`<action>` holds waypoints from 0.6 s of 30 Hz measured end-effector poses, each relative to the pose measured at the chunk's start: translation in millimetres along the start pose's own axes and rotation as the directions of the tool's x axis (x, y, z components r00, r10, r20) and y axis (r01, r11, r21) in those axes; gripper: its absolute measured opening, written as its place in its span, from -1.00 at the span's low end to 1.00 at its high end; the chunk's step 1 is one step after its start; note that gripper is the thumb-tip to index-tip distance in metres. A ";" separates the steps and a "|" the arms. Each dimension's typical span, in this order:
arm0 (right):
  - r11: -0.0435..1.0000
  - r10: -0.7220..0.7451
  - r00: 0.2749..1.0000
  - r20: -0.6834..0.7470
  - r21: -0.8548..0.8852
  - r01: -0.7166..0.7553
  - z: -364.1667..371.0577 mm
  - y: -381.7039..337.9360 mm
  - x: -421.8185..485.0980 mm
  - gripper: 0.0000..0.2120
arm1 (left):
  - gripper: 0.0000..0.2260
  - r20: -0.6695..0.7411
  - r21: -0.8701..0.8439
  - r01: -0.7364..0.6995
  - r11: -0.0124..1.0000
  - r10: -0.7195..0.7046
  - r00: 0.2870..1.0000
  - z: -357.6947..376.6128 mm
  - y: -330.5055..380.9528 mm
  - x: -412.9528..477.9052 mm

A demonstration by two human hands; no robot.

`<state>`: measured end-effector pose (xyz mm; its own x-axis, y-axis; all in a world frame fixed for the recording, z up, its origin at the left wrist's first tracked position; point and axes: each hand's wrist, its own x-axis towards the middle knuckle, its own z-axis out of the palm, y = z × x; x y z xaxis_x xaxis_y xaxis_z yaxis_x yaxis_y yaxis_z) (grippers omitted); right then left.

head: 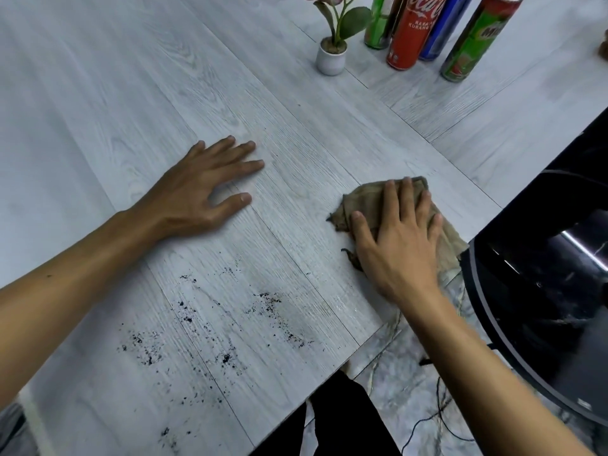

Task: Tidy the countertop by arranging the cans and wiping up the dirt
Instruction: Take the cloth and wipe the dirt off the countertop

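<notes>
Grey-white wood-grain countertop (98, 93) fills most of the view. Black rounded object (543, 291) sits off the right edge, can't tell what it is.

Cans stand upright in a tight group at far right: green one (378, 31), red cola can (411, 34), blue one (441, 31), green Milo can (473, 44). Tops are cut off by the frame. The arranging part looks done, as far as visible.

Left hand (197, 189): flat on the bare top, mid-scene, fingers straight and spread, holding nothing. Reads as a brace.

Right hand (398, 245): flat on the brown cloth (365, 195), fingers straight and spread, pressing it down, not gripping. Cloth is crumpled, near the right edge of the top, one corner hanging past it.

Small white pot with a plant (330, 57) sits just left of the cans.

Dirt (227, 324): black specks scattered across the near part of the top, left of the cloth and nearer the person. Cloth and dirt are apart, no contact.

Step in hand: wiping. Most of the dirt isn't picked up yet.

Next move, my read: drag the cloth left and toward the near edge through the specks, pressing evenly. Sweep inward to gather them; sweeping outward risks pushing grit off the near edge onto the floor. Specks are spread wide, so probably several passes.
</notes>
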<state>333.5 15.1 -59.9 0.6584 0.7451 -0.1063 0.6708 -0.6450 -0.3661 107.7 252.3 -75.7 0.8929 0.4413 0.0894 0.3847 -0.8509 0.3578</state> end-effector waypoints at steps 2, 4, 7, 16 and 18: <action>0.999 0.000 1.000 -0.010 0.037 0.001 0.2 -10.6 9.9 -0.28 | -0.46 -0.007 0.004 0.007 1.000 -0.007 1.000 -0.2 -0.2 -2.5; 0.998 -0.013 1.000 -0.018 0.062 0.014 1.4 -22.5 17.0 -0.32 | -0.45 -0.017 0.003 0.021 1.000 -0.021 1.000 -0.7 -1.1 -6.0; 0.995 -0.056 0.998 -0.012 0.079 0.057 5.3 -41.2 21.9 -0.38 | -0.45 -0.030 -0.010 0.059 0.998 -0.059 0.998 -3.8 -2.8 -13.6; 0.951 -0.264 0.962 0.068 0.183 0.248 29.3 -106.9 10.4 -0.43 | -0.53 -0.056 -0.097 0.094 0.991 -0.099 0.993 -9.1 -11.2 -16.8; 0.937 -0.313 0.945 0.090 0.192 0.292 36.2 -117.6 -3.0 -0.42 | -0.54 -0.052 -0.115 0.097 0.989 -0.104 0.993 -9.6 -13.7 -17.9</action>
<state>240.3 94.8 -49.9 0.3814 0.9218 -0.0692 0.7555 -0.3540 -0.5512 84.2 258.9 -73.3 0.8346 0.5417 0.1004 0.4405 -0.7655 0.4690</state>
